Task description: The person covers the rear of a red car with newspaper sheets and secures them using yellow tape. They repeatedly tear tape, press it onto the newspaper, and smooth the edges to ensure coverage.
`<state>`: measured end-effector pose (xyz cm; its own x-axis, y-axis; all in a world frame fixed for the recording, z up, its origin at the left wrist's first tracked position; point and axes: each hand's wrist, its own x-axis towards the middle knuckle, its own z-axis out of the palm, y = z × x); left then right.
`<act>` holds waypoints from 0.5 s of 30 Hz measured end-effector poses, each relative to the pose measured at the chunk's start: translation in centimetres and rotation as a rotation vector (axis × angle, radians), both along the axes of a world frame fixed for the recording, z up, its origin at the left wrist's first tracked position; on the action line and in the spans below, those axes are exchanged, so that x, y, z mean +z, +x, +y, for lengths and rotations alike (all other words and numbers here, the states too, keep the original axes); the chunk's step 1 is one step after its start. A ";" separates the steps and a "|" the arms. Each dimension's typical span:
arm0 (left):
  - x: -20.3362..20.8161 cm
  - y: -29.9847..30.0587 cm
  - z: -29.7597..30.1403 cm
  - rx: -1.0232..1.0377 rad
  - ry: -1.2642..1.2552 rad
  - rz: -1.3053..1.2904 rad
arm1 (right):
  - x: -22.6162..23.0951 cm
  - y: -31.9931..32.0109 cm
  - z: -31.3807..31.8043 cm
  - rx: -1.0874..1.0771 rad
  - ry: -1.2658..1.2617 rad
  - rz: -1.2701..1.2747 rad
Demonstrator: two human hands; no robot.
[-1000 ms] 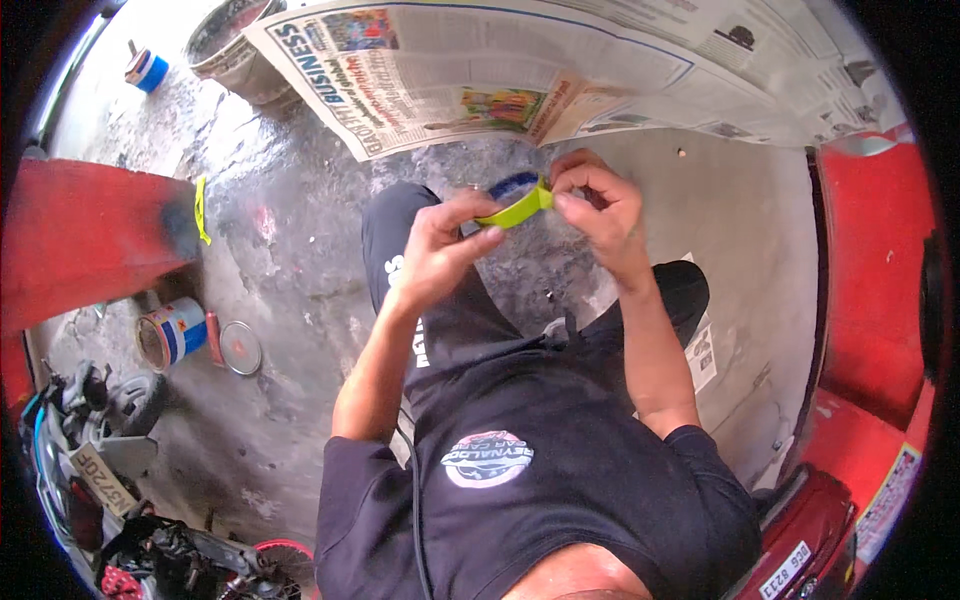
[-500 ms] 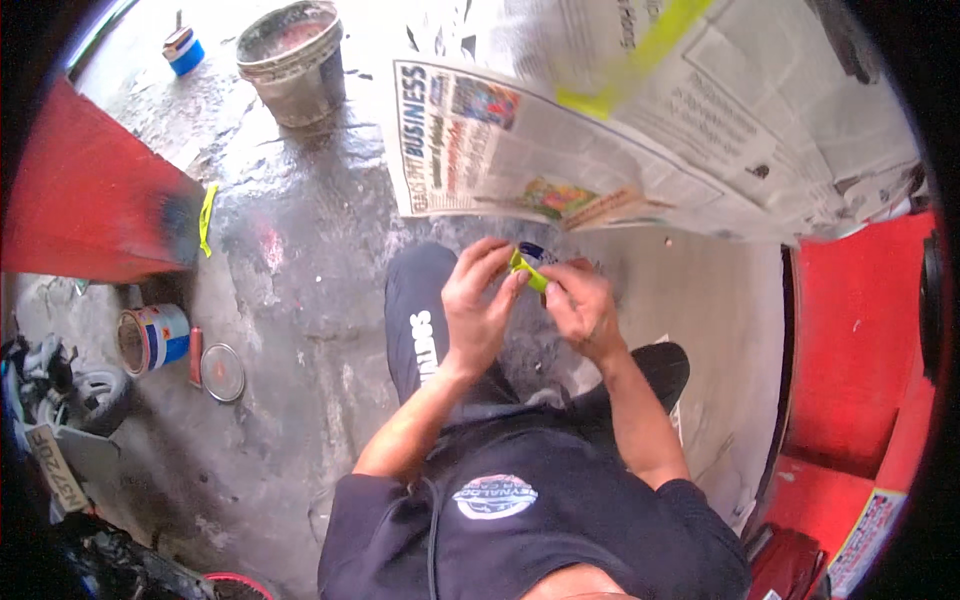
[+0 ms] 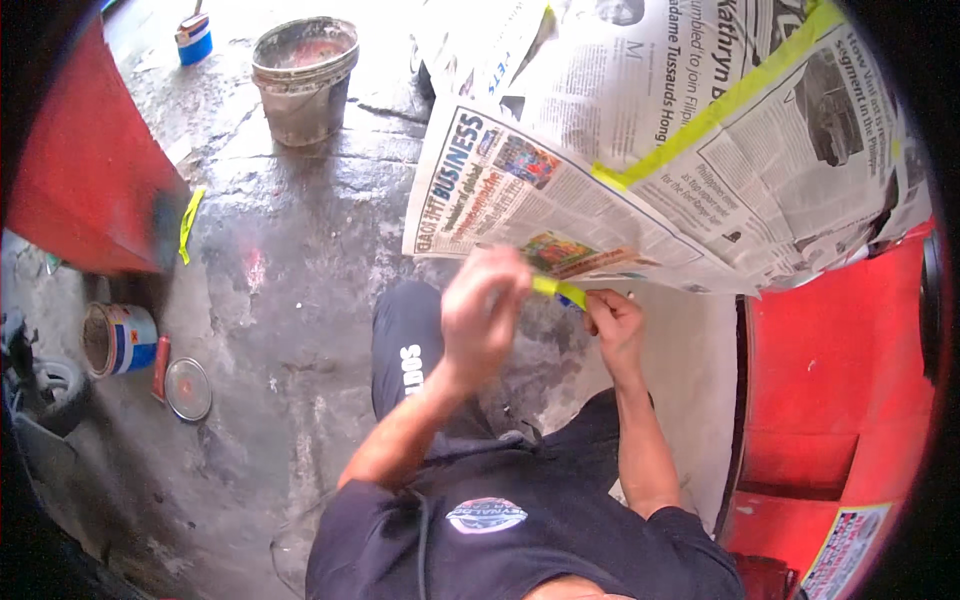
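Note:
A short strip of bright yellow tape [image 3: 546, 287] stretches between my two hands, just below the newspaper's lower edge. My left hand [image 3: 485, 312], smeared by motion, is closed at the strip's left end. At its other end my right hand [image 3: 614, 325] pinches the tape between thumb and fingers. Something dark blue behind the strip is too small to make out. Large newspaper sheets [image 3: 490, 205] hang in front of me, with a long band of yellow tape [image 3: 715, 110] across them.
A red panel [image 3: 830, 390] stands at right below the newspaper, another red panel [image 3: 85, 170] at left with a loose yellow strip [image 3: 188, 226] beside it. A grimy bucket [image 3: 305, 95], a small blue can [image 3: 194, 44], an open paint can [image 3: 120, 340] and a round lid [image 3: 188, 389] are on the floor.
My hands have moved apart and the yellow strip, bunched between them before, is now stretched out. My right hand has moved rightward and down. The whole view has shifted, showing more newspaper.

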<state>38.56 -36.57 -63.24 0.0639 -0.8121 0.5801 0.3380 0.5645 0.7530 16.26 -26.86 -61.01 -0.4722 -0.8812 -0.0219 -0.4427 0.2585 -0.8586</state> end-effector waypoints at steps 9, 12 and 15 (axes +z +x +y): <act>1.5 -3.7 -15.0 -0.429 0.276 0.483 | 8.7 9.4 -10.6 0.339 -0.104 0.685; 0.8 -3.3 -17.7 -0.540 0.278 0.513 | 8.8 8.9 -12.1 0.345 -0.063 0.770; 1.0 -3.1 -19.3 -0.616 0.290 0.516 | 8.4 8.8 -12.4 0.332 -0.101 0.834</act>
<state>35.41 -55.90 -62.28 -0.2391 -0.9003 0.3638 0.8616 -0.0240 0.5070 25.02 -39.22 -52.60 -0.0212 -0.9541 0.2987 -0.9700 -0.0528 -0.2374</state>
